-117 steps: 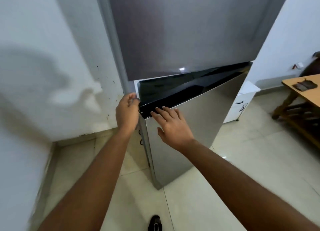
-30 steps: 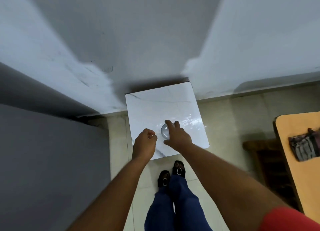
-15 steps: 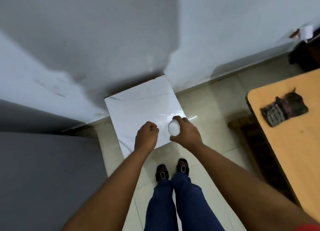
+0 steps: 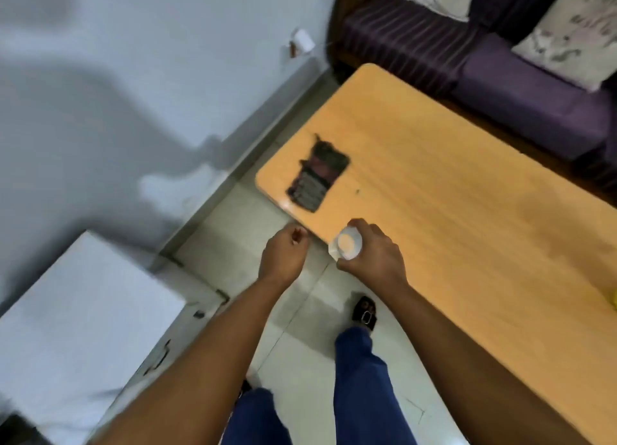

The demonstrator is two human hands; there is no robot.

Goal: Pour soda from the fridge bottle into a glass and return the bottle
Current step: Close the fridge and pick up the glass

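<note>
My right hand (image 4: pixel 375 254) is wrapped around a clear glass (image 4: pixel 347 243), seen from above with its round mouth facing up. The glass hangs over the near left edge of the orange wooden table (image 4: pixel 450 194). My left hand (image 4: pixel 283 256) is loosely curled just left of the glass, over the tiled floor, and holds nothing. No bottle and no fridge show in this view.
A dark folded cloth (image 4: pixel 317 177) lies near the table's left end. A white marble-topped cabinet (image 4: pixel 73 317) stands at the lower left against the wall. A purple sofa (image 4: pixel 500 60) with cushions sits behind the table. My legs and sandal (image 4: pixel 364 314) are below.
My right hand lifted the glass off the white cabinet and carried it right to the table edge. The view swung right, away from the fridge and cabinet.
</note>
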